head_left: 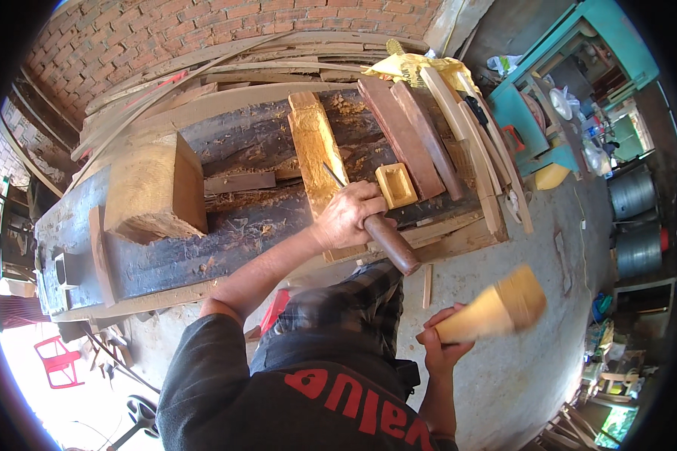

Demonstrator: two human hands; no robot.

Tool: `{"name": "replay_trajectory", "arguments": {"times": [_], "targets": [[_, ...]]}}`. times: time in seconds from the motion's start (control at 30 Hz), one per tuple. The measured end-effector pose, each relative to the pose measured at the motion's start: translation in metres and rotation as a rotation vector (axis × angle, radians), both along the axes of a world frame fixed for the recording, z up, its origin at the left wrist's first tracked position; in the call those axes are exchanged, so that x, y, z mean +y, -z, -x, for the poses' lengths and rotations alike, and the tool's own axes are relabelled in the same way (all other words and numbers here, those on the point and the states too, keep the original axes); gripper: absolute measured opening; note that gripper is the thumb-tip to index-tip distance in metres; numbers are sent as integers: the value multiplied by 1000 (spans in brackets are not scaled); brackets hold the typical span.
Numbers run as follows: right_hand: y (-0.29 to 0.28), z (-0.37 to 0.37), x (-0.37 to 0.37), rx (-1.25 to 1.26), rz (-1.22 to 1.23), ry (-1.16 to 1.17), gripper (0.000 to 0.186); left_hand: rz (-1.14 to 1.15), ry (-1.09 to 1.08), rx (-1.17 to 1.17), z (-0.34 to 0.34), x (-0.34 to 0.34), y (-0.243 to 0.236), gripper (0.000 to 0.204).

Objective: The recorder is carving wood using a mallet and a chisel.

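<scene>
Now the left hand [351, 214] is closed around the handle of a chisel [368, 222], its blade resting on a pale plank [314, 143] lying across the dark tabletop [226, 240]. Off to the side, the right hand [442, 342] grips a blurred wooden mallet [496, 307], well apart from the chisel.

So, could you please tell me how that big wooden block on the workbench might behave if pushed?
The wooden block looks thick and solid, so probably heavy and stiff. It rests flat on the workbench, so it would likely slide, not roll.
</scene>
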State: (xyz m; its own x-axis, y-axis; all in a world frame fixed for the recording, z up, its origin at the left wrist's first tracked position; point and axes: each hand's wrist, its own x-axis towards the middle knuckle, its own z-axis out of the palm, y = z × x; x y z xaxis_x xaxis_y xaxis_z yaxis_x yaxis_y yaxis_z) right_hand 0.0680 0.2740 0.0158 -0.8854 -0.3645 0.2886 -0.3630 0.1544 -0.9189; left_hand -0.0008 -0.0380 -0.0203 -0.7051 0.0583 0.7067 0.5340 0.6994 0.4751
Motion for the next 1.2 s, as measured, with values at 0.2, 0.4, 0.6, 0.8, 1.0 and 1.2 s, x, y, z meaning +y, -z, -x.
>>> {"name": "replay_trajectory", "arguments": {"times": [0.2, 0.4, 0.6, 0.8, 1.0, 1.2], "targets": [[-27, 8, -25, 128, -43, -124, 48, -312, -73, -3, -1, 3, 25, 35], [13, 6, -7, 544, -662, -51, 49, -455, -160, 72, -2, 14, 23, 36], [25, 24, -30, 379, -417, -141, 52, -515, -326, 213, 6, 31, 43, 35], [-6, 7, -29, 156, -312, -76, 32, -538, -376, 245, 1, 32, 49, 36], [46, 16, -33, 8, -378, 43, 58, -590, -345, 195, 3, 39, 43, 37], [33, 17, -33, -25, -397, -28, 57, -330, -38, 43, -8, 7, 37, 35]]}}
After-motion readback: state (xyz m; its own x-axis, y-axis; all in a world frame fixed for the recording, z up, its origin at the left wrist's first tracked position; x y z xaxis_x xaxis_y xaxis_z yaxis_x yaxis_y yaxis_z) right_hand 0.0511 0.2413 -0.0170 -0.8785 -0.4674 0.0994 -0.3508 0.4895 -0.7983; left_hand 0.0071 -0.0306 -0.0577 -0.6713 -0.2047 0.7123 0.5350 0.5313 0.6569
